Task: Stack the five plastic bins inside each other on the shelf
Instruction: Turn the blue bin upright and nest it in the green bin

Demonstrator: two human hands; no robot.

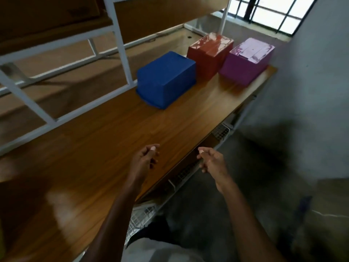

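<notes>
**Both hands out front, holding nothing**

The person stands with both bare forearms reaching forward, side by side and a little apart. The left hand [145, 157] has its fingers loosely curled inward toward the palm, thumb up on top, nothing in its grasp. The right hand [210, 159] mirrors it, fingers relaxed and bent, thumb pointing toward the other hand. The two do not touch. Motion blur softens the fingers, so their exact curl is hard to judge.
</notes>
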